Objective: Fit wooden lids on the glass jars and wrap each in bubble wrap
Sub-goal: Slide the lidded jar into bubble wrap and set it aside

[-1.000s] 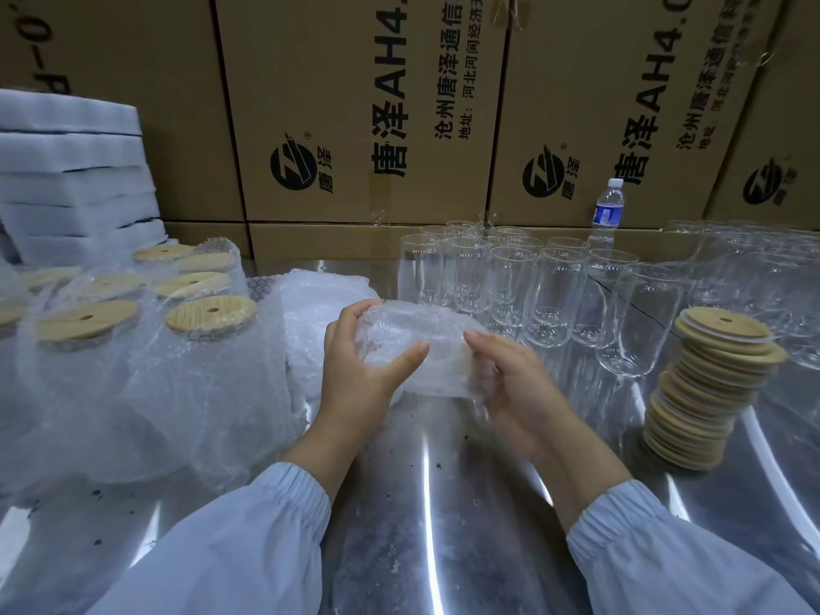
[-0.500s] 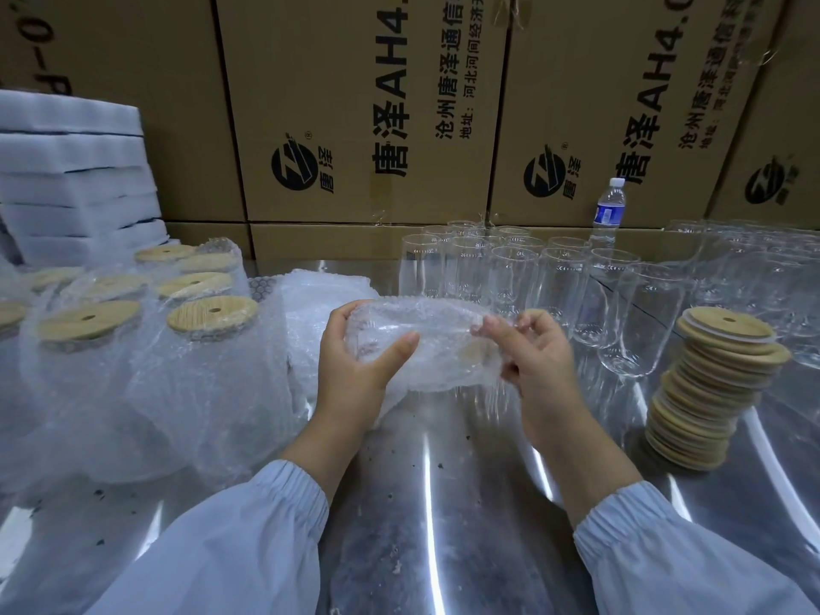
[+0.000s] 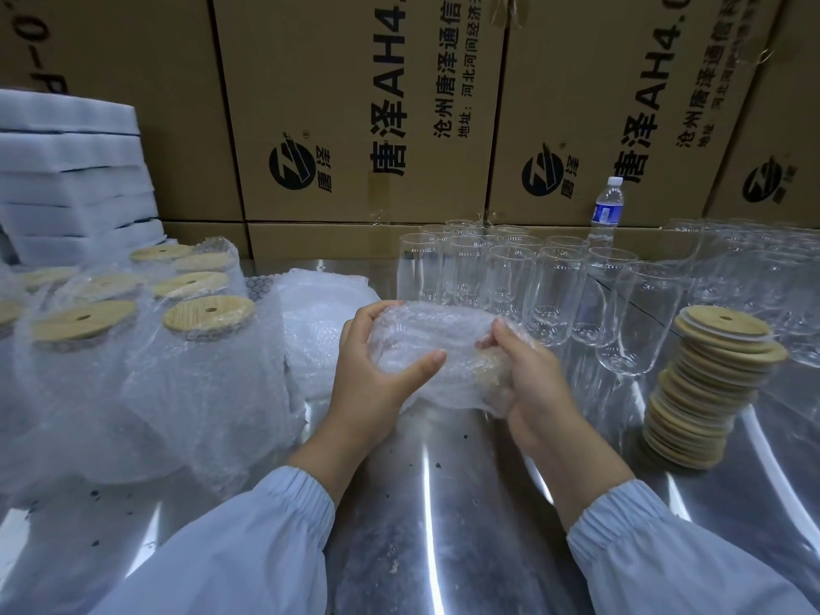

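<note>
A lidded glass jar wrapped in bubble wrap point(image 3: 432, 348) lies on its side in mid-air over the steel table point(image 3: 443, 503). My left hand point(image 3: 377, 375) grips its left end, thumb across the front. My right hand point(image 3: 532, 379) holds the right, lidded end, fingers curled into the loose wrap there; the wooden lid shows faintly through the wrap. Several bare glass jars point(image 3: 510, 281) stand behind. A leaning stack of wooden lids point(image 3: 705, 383) stands at the right. Several wrapped, lidded jars point(image 3: 204, 348) stand at the left.
A pile of bubble wrap sheets point(image 3: 319, 312) lies behind my left hand. White foam slabs point(image 3: 71, 184) are stacked at the far left. Cardboard boxes point(image 3: 355, 104) wall off the back. A water bottle point(image 3: 607, 210) stands behind the jars.
The wrapped jar has turned in my hands and dropped slightly. My right hand moved from the jar's side to its right end, now curling round the wrap there.
</note>
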